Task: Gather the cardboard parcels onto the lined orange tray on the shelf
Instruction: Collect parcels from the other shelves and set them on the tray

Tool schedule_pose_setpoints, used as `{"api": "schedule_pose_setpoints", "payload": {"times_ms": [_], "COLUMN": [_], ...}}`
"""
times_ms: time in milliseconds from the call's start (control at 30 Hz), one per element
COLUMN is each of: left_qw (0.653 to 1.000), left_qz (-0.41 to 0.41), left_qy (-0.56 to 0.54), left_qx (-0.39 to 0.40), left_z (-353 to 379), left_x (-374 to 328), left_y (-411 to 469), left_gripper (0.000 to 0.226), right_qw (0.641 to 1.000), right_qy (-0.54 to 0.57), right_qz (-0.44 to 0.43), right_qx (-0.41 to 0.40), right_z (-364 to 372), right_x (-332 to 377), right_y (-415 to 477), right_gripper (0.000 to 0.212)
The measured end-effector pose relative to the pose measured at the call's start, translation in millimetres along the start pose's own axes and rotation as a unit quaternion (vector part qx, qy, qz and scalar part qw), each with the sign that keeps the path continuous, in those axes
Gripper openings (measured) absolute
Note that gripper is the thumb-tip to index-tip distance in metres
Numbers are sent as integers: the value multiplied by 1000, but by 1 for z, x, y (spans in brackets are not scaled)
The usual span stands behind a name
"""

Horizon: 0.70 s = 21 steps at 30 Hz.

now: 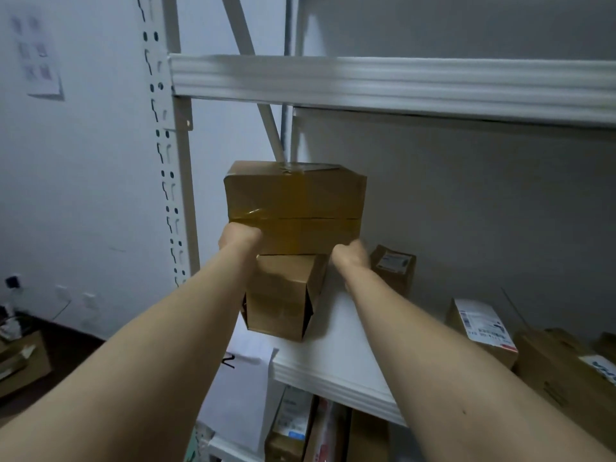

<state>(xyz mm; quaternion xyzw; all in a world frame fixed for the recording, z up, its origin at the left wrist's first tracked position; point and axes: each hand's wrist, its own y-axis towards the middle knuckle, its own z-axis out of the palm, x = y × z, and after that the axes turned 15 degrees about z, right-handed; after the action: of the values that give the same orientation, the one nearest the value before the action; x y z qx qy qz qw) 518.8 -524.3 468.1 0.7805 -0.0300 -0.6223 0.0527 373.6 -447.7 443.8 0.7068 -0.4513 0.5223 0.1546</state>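
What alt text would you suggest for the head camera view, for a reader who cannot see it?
The left hand and right hand hold a taped cardboard parcel by its lower corners, directly above a smaller parcel standing at the end of a white shelf. Labelled parcels lie along the shelf to the right.

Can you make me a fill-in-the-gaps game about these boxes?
Left hand plus right hand makes ___ hands gripping the big taped box.
The shelf board is coloured ___.
The labelled parcel lies to the ___ of the right hand.
Missing words: two, white, right.
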Motion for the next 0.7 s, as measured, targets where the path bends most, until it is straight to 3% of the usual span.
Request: {"api": "schedule_pose_setpoints", "payload": {"times_ms": [67,167,267,500,700], "left_qw": [1000,999,997,999,999], "left_qz": [-9,-24,-33,19,49], "left_qy": [3,-21,-52,-24,13], "left_qx": [-13,-35,-57,-14,5], "left_z": [4,7,10,18,18], "left_x": [5,11,13,20,10], "left_y": [13,33,45,55,44], "left_gripper": [16,38,39,42,49], "right_qw": [1000,998,998,997,991], "right_qy": [5,38,43,78,129], "right_qz": [5,7,16,23,28], "right_qx": [-23,-44,-49,-9,-6], "right_z": [8,12,12,14,6], "right_x": [4,11,17,19,14], "right_y": [11,26,40,54,56], "right_gripper": [52,59,68,83,75]}}
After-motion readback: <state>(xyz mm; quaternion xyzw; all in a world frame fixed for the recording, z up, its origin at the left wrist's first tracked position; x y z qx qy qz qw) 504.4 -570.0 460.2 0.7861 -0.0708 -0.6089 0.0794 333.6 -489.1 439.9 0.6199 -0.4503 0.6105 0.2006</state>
